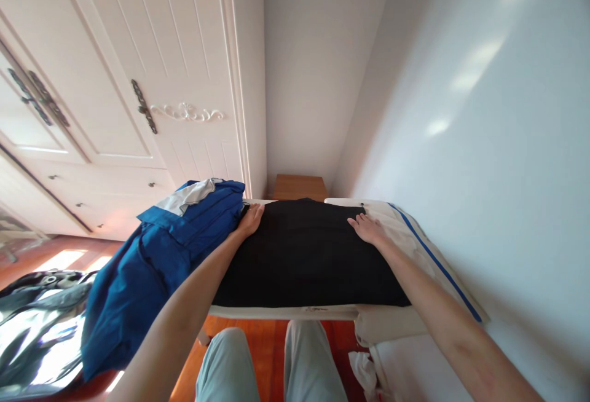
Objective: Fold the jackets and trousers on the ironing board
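Observation:
A black cloth (308, 254) lies spread flat over a white board (286, 313) in front of me. My left hand (251, 219) rests on its upper left corner, fingers stretched out and pointing away from me. At the upper right corner lies my right hand (366, 228), its fingers slightly spread on the cloth's edge. Close beside my left forearm, a blue garment (170, 248) is draped over the board's left end, with a white piece of fabric (191, 196) on top. Cream fabric with a blue stripe (428, 248) lies under my right forearm.
A white wardrobe (138, 51) stands at the left and a pale wall (483, 144) rises at the right. Behind the board is a brown wooden piece (299, 187). Dark and light items (46, 334) are heaped at the lower left. White fabric (364, 371) hangs below the board.

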### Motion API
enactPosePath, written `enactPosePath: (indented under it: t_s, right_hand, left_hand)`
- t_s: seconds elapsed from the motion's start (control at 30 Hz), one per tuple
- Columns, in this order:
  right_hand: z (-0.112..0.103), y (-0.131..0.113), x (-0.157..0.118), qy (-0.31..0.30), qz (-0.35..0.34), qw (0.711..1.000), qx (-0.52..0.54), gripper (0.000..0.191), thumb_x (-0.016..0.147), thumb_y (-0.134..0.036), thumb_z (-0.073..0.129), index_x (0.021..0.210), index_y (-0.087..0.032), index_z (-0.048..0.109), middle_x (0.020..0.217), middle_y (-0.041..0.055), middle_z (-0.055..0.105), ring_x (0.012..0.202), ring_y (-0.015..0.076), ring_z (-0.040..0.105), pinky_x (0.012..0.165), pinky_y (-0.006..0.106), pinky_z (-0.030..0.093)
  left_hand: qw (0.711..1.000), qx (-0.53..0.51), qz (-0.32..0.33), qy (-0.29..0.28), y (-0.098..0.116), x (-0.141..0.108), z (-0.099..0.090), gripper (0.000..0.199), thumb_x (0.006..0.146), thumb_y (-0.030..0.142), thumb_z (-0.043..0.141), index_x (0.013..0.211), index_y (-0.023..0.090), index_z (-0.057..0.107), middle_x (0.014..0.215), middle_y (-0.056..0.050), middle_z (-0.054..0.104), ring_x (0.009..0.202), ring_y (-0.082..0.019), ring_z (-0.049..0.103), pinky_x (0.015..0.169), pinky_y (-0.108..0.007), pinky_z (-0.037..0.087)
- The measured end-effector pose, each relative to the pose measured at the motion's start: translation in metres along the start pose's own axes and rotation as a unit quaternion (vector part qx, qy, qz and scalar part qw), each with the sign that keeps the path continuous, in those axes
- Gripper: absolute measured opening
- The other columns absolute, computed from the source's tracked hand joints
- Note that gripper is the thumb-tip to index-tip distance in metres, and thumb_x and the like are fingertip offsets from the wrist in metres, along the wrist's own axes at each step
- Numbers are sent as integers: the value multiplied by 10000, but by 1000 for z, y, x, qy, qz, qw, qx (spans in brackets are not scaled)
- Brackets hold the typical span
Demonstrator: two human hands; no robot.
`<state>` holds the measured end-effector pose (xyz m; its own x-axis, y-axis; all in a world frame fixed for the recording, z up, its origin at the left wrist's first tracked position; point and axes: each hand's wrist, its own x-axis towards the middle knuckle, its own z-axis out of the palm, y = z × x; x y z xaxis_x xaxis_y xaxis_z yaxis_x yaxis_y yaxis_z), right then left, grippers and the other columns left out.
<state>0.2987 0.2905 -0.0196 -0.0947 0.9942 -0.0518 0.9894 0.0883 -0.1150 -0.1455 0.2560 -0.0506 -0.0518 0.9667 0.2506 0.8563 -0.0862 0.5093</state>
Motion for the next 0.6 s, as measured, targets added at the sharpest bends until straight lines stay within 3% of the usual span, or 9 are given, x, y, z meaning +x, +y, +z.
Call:
enactPosePath:
  t_s: [0.1,0.23,0.3,0.37,0.47,0.6]
  right_hand:
    - [-8,-39,3,45,-43,998,6,705,1018,-569,207,1425,-76,502,1512,223,454,1459,343,338,1198,544,175]
    - [-12,-123,13,115,-198,972,50,728,1014,-595,227,1499,-85,413,1574,193,376,1491,304,282,1215,485,177]
    - [-10,-159,22,106,-282,951,66,730,1017,-593,222,1525,-94,383,1603,165,334,1513,273,238,1233,462,141]
    - [-5,-178,34,56,-330,940,62,706,1023,-581,221,1543,-127,364,1620,123,309,1524,235,214,1243,426,122]
    - [3,-166,52,-6,-326,944,42,697,1017,-586,242,1535,-143,390,1604,121,340,1511,249,256,1236,446,152]
    - [13,-105,68,7,-259,965,38,700,1015,-580,231,1534,-138,392,1588,134,370,1494,276,298,1228,466,179]
  left_hand:
    - [997,-5,70,16,19,-7,-8,649,1025,528,226,1437,112,505,1531,-144,460,1482,-266,323,1223,-445,256]
    - [983,28,182,-28,65,-10,3,674,1021,554,267,1518,118,397,1600,-144,339,1524,-260,207,1244,-459,192]
    - [973,48,214,-74,84,-6,16,661,1022,544,273,1543,144,356,1627,-120,282,1536,-242,155,1252,-453,157]
    - [972,73,200,-100,90,0,28,629,1027,504,274,1548,160,352,1635,-111,261,1538,-244,138,1252,-460,137]
    - [982,101,139,-81,70,7,36,614,1028,467,265,1549,154,351,1635,-135,252,1533,-283,161,1241,-495,145]
    - [990,98,64,-80,20,7,27,676,1008,555,263,1546,152,338,1615,-174,296,1510,-317,237,1215,-532,192]
